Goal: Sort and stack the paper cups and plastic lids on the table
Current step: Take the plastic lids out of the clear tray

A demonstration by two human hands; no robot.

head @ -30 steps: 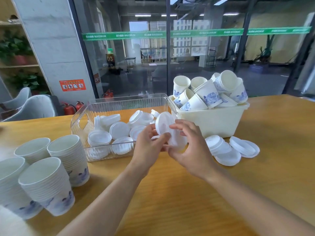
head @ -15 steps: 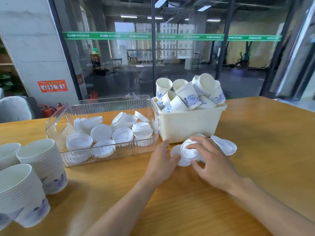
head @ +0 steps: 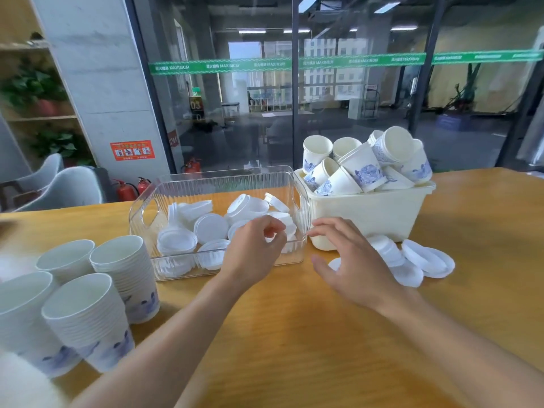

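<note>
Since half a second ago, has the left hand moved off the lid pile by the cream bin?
Yes. The left hand has left the lid pile and now reaches over the clear bin, to the cream bin's left.

You see two forearms entering from the lower edge of the head view, each ending in a bare hand: the left hand and the right hand. Both forearms are uncovered along their full visible length; no sleeve edge reaches into view. Wrists and fingers carry nothing. Fingernails on the right hand's fingers are short and plain.
</note>
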